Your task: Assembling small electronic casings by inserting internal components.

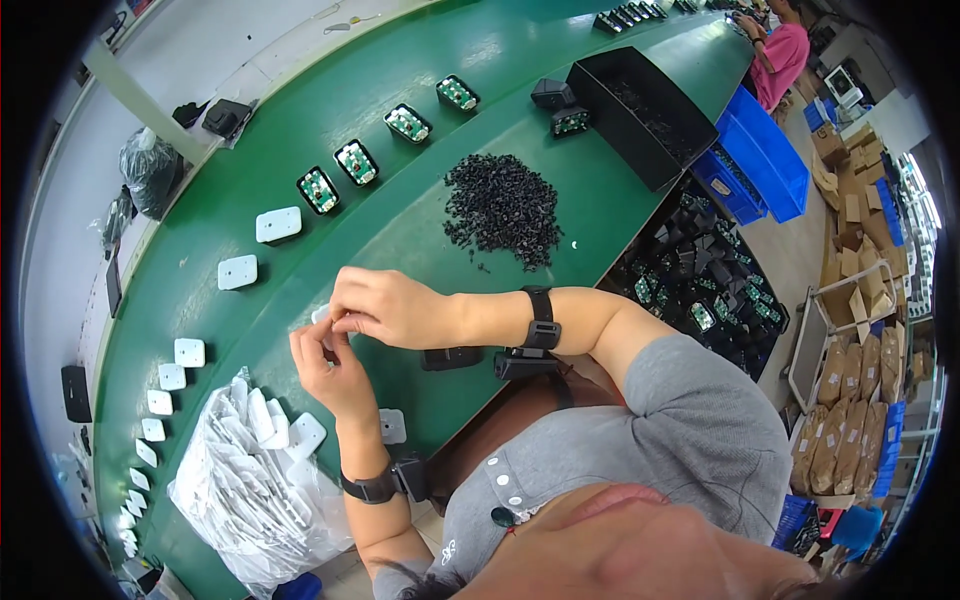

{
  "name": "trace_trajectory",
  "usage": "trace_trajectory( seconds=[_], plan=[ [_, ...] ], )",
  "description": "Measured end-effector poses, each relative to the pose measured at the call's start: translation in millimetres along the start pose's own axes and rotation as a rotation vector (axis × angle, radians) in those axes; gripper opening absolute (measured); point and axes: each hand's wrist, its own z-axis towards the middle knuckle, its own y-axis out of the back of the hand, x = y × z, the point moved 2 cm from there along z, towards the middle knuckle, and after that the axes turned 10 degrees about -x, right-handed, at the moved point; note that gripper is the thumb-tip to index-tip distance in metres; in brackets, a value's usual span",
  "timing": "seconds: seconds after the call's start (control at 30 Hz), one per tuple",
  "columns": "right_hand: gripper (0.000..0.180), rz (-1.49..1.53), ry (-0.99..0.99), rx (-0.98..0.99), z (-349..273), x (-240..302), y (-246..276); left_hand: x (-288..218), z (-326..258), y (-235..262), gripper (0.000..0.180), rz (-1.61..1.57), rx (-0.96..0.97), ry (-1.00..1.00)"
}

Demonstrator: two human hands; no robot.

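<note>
My right hand (385,306) and my left hand (333,372) meet over the green bench, fingers pinched close together. Between the fingertips shows a bit of a white plastic cover (320,314); my fingers hide most of it. Close to my left forearm, a white plate with small holes (393,426) lies at the bench edge. Beside my left hand stands a clear plastic bag (215,480) full of white plates. Under my right wrist sits a black casing (450,358), partly covered. A heap of small black parts (503,210) lies beyond my right hand.
A line of black casings with green circuit boards (355,162) and white-covered units (278,224) curves along the green belt. A black bin (645,115), blue crates (755,150) and a box of casings (705,285) stand right. A person in pink (782,58) works far right.
</note>
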Motion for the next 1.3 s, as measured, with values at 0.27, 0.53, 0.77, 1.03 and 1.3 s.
trace_trajectory(
  seconds=[0.27,0.53,0.77,1.03,1.3],
  plan=[
    [0.01,-0.325,0.264,0.132,0,4,9,4,0,0,0.003,-0.059,0.089,0.107],
    [0.008,-0.341,0.422,0.008,10,4,12,-5,1,0,0.035,-0.356,0.106,0.457],
    [0.009,-0.259,0.071,-0.028,12,4,13,9,-1,-4,0.02,-0.733,0.084,0.72],
    [0.008,-0.122,-0.065,0.049,8,3,5,9,-1,1,0.012,-0.743,0.061,0.732],
    [0.013,-0.163,-0.026,0.01,6,-2,3,9,-3,-1,0.013,-0.774,0.06,0.725]
  ],
)
